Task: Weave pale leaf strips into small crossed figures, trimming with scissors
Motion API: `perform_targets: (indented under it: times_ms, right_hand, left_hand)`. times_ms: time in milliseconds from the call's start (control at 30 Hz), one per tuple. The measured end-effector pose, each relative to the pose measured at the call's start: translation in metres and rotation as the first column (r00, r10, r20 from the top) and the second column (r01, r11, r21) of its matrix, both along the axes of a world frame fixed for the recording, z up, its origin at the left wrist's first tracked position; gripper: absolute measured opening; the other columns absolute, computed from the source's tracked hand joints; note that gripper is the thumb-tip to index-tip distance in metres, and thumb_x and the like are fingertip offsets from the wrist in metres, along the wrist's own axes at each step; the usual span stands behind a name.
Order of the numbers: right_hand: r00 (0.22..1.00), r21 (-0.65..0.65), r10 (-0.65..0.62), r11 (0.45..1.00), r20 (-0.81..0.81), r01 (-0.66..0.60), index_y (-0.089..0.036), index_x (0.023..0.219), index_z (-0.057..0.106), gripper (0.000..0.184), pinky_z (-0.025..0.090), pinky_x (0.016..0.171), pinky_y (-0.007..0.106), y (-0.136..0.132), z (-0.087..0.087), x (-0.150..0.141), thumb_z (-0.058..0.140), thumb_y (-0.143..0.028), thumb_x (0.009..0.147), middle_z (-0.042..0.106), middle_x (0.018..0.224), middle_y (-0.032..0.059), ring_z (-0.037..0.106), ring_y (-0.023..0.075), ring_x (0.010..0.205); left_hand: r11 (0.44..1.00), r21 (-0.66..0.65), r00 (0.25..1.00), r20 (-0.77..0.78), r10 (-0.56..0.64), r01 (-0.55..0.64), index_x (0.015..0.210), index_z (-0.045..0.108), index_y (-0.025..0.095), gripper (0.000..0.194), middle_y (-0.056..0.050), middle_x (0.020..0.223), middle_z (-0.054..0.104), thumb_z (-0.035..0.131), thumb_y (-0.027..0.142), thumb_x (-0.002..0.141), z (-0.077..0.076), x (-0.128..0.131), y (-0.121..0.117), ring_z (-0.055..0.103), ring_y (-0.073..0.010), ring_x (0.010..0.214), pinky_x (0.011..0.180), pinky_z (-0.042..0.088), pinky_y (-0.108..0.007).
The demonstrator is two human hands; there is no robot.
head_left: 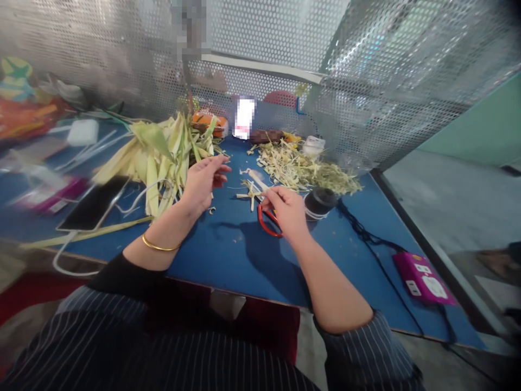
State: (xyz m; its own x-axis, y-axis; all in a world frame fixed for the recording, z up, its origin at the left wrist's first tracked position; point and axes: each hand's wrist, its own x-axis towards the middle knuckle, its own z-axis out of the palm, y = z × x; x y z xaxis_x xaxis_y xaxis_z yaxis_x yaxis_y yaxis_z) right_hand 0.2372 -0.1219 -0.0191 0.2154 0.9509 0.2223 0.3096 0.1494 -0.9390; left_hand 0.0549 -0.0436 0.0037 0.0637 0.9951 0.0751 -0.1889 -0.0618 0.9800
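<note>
My left hand (207, 182) hovers over the table beside a heap of pale green corn husks (163, 149). Its fingers are loosely bent and apart, with nothing visible in them. Between the thumb and fingers of my right hand (286, 207) is a narrow pale corn husk strip (258, 178), pointing away from me. Red-handled scissors (268, 224) lie on the table just beneath that hand, their blades partly hidden. To the left of the scissors is a small knotted husk piece (251, 195). A dark spool of thread (319, 203) stands right of my right hand.
A pile of husk scraps (301, 168) lies behind the spool. At the back is a lit phone (245, 117); a dark phone (94, 203) with a white cable lies left. A magenta power box (424, 277) with black cords sits right. Perforated metal panels (264, 32) border the blue table (244, 266).
</note>
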Motion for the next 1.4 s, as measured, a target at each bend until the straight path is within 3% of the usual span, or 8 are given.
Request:
perform_targets:
  times_ms: [100,200,267,633,900,1000,1133,1400]
  right_hand:
    - [0.981,-0.042,-0.027,0.999,-0.192,0.019,-0.018,0.080,0.066,0.023,0.048,0.058,0.025,0.003,-0.003,-0.001,0.058,-0.040,0.081,0.064,0.066,0.0000,0.059,0.0111,0.055]
    - [0.990,-0.034,-0.035,0.999,-0.138,0.031,-0.019,0.082,0.063,0.025,0.048,0.056,0.025,0.003,-0.009,-0.008,0.060,-0.044,0.080,0.066,0.067,0.0001,0.059,0.0111,0.052]
    - [0.997,-0.032,-0.013,0.999,-0.076,0.011,-0.020,0.083,0.060,0.026,0.047,0.055,0.026,0.001,-0.012,-0.013,0.060,-0.046,0.081,0.066,0.069,0.0004,0.059,0.0119,0.052]
    - [0.965,0.057,0.002,0.998,0.264,-0.018,-0.020,0.072,0.059,0.021,0.038,0.055,0.024,-0.007,-0.005,-0.016,0.059,-0.038,0.082,0.057,0.060,-0.0028,0.049,0.0107,0.055]
    - [0.962,-0.207,0.071,0.970,-0.264,-0.129,-0.017,0.072,0.063,0.019,0.049,0.055,0.026,-0.003,-0.009,-0.022,0.063,-0.036,0.076,0.063,0.062,-0.0001,0.057,0.0111,0.052]
    - [0.952,-0.206,0.136,0.959,-0.276,-0.197,-0.017,0.071,0.064,0.021,0.049,0.054,0.025,-0.003,-0.009,-0.022,0.062,-0.037,0.077,0.062,0.060,-0.0007,0.056,0.0107,0.053]
    - [0.973,-0.103,0.065,0.991,-0.222,-0.090,-0.019,0.075,0.065,0.023,0.047,0.056,0.024,0.000,-0.010,-0.016,0.062,-0.042,0.078,0.061,0.065,-0.0016,0.054,0.0099,0.055]
    - [0.887,-0.144,0.075,0.977,-0.456,-0.157,-0.018,0.067,0.061,0.024,0.038,0.048,0.021,0.006,-0.013,-0.007,0.072,-0.039,0.068,0.056,0.057,-0.0042,0.047,0.0070,0.049]
  left_hand:
    - [0.991,-0.133,0.999,0.034,0.038,-0.033,0.084,0.067,0.018,0.022,-0.003,0.076,0.065,0.061,0.038,0.078,-0.013,0.005,-0.004,0.053,-0.0076,0.056,0.049,0.038,-0.020]
    - [0.964,-0.102,0.961,-0.109,-0.255,0.244,0.088,0.069,0.017,0.021,-0.003,0.079,0.066,0.071,0.027,0.069,-0.021,0.016,-0.019,0.055,-0.0088,0.062,0.053,0.039,-0.021]
    - [0.952,-0.031,0.942,-0.140,-0.306,0.305,0.082,0.068,0.017,0.017,-0.002,0.077,0.066,0.071,0.028,0.070,-0.022,0.023,-0.029,0.054,-0.0093,0.063,0.055,0.040,-0.022]
    - [0.969,-0.102,0.960,-0.149,-0.238,0.225,0.061,0.060,0.016,0.018,0.001,0.055,0.054,0.071,0.027,0.070,-0.020,0.020,-0.028,0.046,-0.0083,0.051,0.053,0.036,-0.025]
    - [0.968,-0.077,0.959,-0.138,-0.248,0.239,0.064,0.062,0.016,0.020,0.001,0.060,0.056,0.069,0.033,0.072,-0.028,0.020,-0.024,0.045,-0.0078,0.053,0.053,0.036,-0.024]
    - [0.961,-0.093,0.957,-0.102,-0.270,0.261,0.064,0.061,0.017,0.020,0.001,0.060,0.055,0.069,0.033,0.072,-0.029,0.019,-0.024,0.046,-0.0080,0.054,0.053,0.036,-0.024]
    - [0.919,-0.110,0.919,-0.081,-0.387,0.378,0.062,0.058,0.017,0.022,0.001,0.059,0.054,0.068,0.033,0.073,-0.028,0.019,-0.025,0.046,-0.0081,0.054,0.053,0.036,-0.024]
    - [0.792,-0.121,0.780,-0.136,-0.611,0.599,0.062,0.062,0.017,0.021,-0.001,0.059,0.058,0.069,0.032,0.073,-0.030,0.021,-0.031,0.049,-0.0092,0.054,0.056,0.040,-0.025]
